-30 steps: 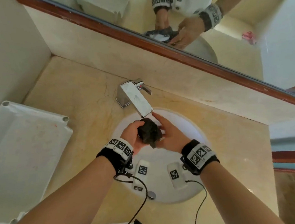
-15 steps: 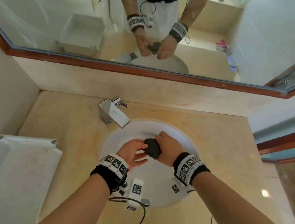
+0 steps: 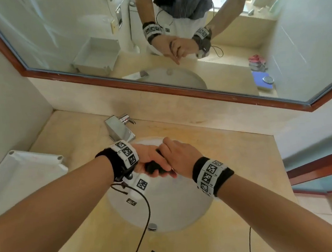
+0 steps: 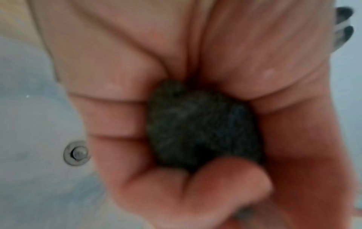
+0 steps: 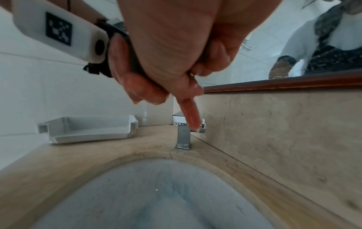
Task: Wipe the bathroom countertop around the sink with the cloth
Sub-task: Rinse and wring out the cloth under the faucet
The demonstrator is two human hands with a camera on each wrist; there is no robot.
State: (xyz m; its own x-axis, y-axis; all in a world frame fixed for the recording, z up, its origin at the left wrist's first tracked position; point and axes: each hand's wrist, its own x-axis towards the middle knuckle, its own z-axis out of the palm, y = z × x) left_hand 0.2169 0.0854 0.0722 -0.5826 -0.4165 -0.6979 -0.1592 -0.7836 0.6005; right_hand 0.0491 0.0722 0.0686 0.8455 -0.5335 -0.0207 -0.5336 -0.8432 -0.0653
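Observation:
A dark wadded cloth (image 3: 154, 167) is squeezed between my two hands above the white sink (image 3: 168, 217). My left hand (image 3: 146, 157) curls round it from the left. From the right, my right hand (image 3: 178, 154) wraps over it, so only a dark sliver shows in the head view. In the left wrist view the cloth (image 4: 199, 127) is a tight dark ball with fingers (image 4: 117, 117) folded round it. The right wrist view shows my right hand (image 5: 176, 54) closed, with one finger (image 5: 190, 116) pointing down. The beige marble countertop (image 3: 233, 160) surrounds the sink.
A chrome faucet (image 3: 119, 129) stands behind the sink at the left. A white plastic tray (image 3: 22, 177) lies on the counter's left end. A wood-framed mirror (image 3: 178, 89) runs along the back wall. The drain (image 3: 152, 226) sits in the basin near me.
My hands have drawn back from under the faucet spout and closed tighter on the cloth, which is now mostly hidden. The head view has tilted up towards the mirror.

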